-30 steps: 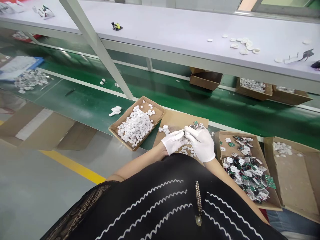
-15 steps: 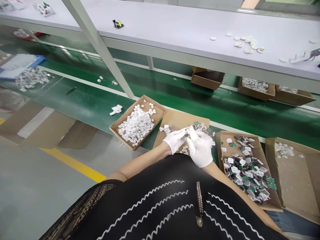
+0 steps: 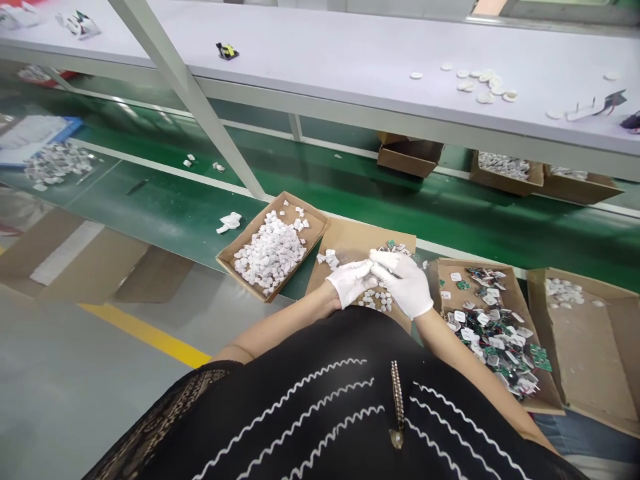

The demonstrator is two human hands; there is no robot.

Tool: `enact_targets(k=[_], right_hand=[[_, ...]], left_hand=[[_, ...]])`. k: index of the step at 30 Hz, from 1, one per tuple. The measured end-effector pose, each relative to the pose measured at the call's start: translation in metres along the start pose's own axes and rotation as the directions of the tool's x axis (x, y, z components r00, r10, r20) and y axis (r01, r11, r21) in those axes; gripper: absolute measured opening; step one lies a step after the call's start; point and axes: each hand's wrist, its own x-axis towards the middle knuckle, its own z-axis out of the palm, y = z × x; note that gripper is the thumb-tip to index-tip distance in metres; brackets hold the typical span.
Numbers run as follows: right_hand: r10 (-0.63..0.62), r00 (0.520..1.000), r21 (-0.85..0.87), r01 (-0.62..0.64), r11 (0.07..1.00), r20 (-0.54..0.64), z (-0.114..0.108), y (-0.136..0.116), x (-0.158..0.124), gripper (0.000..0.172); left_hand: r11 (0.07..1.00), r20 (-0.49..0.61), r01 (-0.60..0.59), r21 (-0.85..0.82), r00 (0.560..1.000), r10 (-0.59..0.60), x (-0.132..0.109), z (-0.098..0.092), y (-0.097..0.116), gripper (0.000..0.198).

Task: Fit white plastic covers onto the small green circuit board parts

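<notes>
Near the middle of the head view, close to the body, a left hand in a thin white glove (image 3: 350, 281) and a right hand in a matching white glove (image 3: 406, 283), fingers bent and tips meeting over a flat sheet of brown cardboard (image 3: 350, 233). Cannot tell about a grip: anything between the fingertips hidden or too small. Judging by the pose, probably partway through handling a single item. Beneath and beside the hands, on the sheet, small loose white pieces (image 3: 383, 301), apparently not all dealt with, plus a small white cluster (image 3: 329, 259) to the left and parts with green circuit board (image 3: 393, 245) at the far edge. Just left of the sheet, heaped in a shallow brown cardboard tray (image 3: 315, 225), many small white blocks (image 3: 270, 253); finished or waiting, impossible to say. To the right, in an open brown cardboard box (image 3: 513, 293), plenty of jumbled white plates, green boards and dark wires (image 3: 495, 340). As for looks: loose pieces matte white, chunky, rounded at the corners, finer detail too small to make out.
</notes>
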Motion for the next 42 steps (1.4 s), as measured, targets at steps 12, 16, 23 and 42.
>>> enact_targets(k=[12, 16, 23, 42], right_hand=[[-0.261, 0.964, -0.243, 0.244, 0.939, -0.042, 0.013, 0.002, -0.018, 0.043], [-0.371, 0.927, -0.396, 0.364, 0.843, 0.062, 0.009, 0.005, -0.021, 0.051], [-0.343, 0.935, -0.334, 0.353, 0.874, 0.091, 0.008, -0.006, -0.023, 0.059], [-0.173, 0.970, -0.336, 0.223, 0.915, 0.173, -0.017, -0.020, -0.004, 0.065]], left_hand=[[0.999, 0.031, -0.020, 0.044, 0.999, 0.018, -0.006, 0.013, 0.002, 0.010], [1.000, -0.007, -0.010, 0.023, 1.000, 0.010, -0.003, 0.006, 0.002, 0.016], [0.999, 0.095, 0.043, 0.003, 0.995, -0.043, -0.004, -0.003, 0.009, 0.017], [0.998, 0.080, -0.034, 0.043, 0.996, 0.031, -0.019, 0.026, 0.008, 0.013]])
